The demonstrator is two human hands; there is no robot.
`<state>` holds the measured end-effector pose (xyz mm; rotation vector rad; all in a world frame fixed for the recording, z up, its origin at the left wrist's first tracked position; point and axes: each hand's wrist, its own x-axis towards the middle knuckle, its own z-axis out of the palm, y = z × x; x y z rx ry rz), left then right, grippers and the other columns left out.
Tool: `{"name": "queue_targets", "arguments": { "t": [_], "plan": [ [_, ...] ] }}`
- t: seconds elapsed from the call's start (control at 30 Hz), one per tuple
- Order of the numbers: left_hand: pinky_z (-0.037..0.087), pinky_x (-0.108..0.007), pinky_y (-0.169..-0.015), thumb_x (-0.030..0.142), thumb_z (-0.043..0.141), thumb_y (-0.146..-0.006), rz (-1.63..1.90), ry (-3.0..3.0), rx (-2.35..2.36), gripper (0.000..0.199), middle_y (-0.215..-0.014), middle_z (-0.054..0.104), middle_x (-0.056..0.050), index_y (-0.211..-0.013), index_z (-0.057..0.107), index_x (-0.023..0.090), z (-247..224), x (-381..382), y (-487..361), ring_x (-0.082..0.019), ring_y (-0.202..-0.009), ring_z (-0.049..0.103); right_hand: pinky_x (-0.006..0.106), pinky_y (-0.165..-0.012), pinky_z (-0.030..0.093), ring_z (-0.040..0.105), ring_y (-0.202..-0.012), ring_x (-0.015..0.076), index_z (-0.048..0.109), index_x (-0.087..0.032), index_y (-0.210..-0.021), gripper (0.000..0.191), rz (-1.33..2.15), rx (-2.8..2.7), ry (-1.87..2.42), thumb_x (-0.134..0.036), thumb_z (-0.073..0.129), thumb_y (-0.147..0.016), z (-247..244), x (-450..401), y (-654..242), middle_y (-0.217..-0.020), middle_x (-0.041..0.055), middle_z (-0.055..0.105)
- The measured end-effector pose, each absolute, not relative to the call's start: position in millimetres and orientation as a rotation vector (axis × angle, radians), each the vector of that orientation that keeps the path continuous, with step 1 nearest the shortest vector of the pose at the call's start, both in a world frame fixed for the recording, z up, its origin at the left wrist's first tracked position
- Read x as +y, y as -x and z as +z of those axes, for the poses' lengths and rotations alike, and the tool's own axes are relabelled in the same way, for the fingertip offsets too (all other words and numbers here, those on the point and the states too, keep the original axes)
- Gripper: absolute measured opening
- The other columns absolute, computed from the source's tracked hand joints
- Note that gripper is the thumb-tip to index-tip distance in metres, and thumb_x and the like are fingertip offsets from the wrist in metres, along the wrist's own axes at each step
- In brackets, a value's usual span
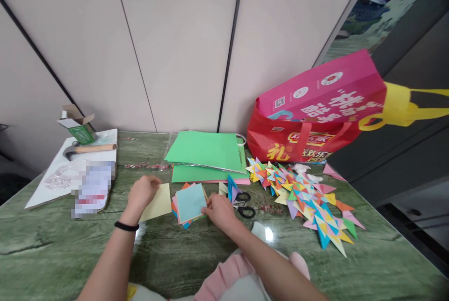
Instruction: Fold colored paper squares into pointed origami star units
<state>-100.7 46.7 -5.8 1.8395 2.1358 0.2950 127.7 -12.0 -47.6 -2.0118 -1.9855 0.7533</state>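
Note:
My left hand (pixel 143 194), with a black band on the wrist, is closed at the left edge of a pale yellow square sheet of paper (pixel 161 202). The sheet lies just left of a loose stack of coloured paper squares (pixel 174 207). On top of that stack is a light blue paper square (pixel 190 202). My right hand (pixel 221 211) pinches the lower right side of this blue square between thumb and fingers. Black-handled scissors (pixel 246 211) lie beside my right hand, next to a folded blue and purple paper piece (pixel 233 189).
Large green sheets (pixel 206 149) lie at the back. Many folded paper triangles (pixel 308 198) are heaped on the right, before a red gift bag (pixel 277 137). On the left are a hammer (pixel 93 148), a small green box (pixel 81 132) and a blurred phone-like object (pixel 94 188).

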Motion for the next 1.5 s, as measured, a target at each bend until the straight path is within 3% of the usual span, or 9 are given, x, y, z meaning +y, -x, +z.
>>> {"name": "queue_targets", "arguments": {
  "t": [0.17,0.57,1.03,1.27,1.5],
  "plan": [
    [0.042,-0.024,-0.062,0.017,0.049,-0.071,0.233,-1.866,2.116,0.023,-0.086,0.072,-0.008,-0.084,0.068,0.019,-5.7,47.6,99.2,-0.022,-0.083,0.064,0.024,-0.063,0.036,0.063,-0.080,0.0193,0.065,-0.018,-0.079,0.012,0.767,-1.996,1.993,-0.027,0.065,-0.070,-47.9,-12.1,-127.9,-0.079,0.0054,0.070],
    [0.044,-0.040,-0.066,0.015,0.044,-0.071,0.104,-1.805,2.365,0.028,-0.089,0.067,-0.024,-0.085,0.069,0.014,-4.2,45.0,100.6,-0.038,-0.088,0.061,0.025,-0.066,0.037,0.062,-0.085,0.0211,0.064,-0.016,-0.082,0.015,0.763,-2.064,1.992,-0.027,0.063,-0.072,-41.8,-12.2,-127.7,-0.083,0.0080,0.069],
    [0.044,-0.023,-0.061,0.018,0.052,-0.066,0.372,-1.966,1.820,0.017,-0.070,0.072,-0.004,-0.070,0.069,0.017,-17.7,51.0,77.0,-0.020,-0.072,0.065,0.025,-0.064,0.035,0.062,-0.083,0.0215,0.064,-0.018,-0.080,0.013,0.783,-2.056,1.948,-0.027,0.063,-0.070,-44.7,-11.5,-128.3,-0.081,0.0052,0.069],
    [0.046,-0.024,-0.059,0.019,0.044,-0.069,0.550,-1.937,1.709,0.026,-0.074,0.073,-0.005,-0.079,0.068,0.014,-30.0,53.8,65.4,-0.019,-0.068,0.066,0.025,-0.066,0.035,0.062,-0.085,0.0203,0.066,-0.020,-0.079,0.011,0.769,-1.999,1.928,-0.026,0.058,-0.075,-40.1,-12.3,-125.1,-0.085,0.0044,0.070],
    [0.043,-0.030,-0.078,0.026,0.043,-0.075,0.698,-1.965,1.836,0.027,-0.094,0.070,-0.010,-0.086,0.066,0.017,-9.2,49.4,69.5,-0.025,-0.090,0.063,0.024,-0.064,0.036,0.063,-0.082,0.0195,0.069,-0.022,-0.079,0.015,0.743,-1.982,1.928,-0.023,0.054,-0.078,-37.4,-10.7,-126.2,-0.084,0.0045,0.072]
  ]
}}
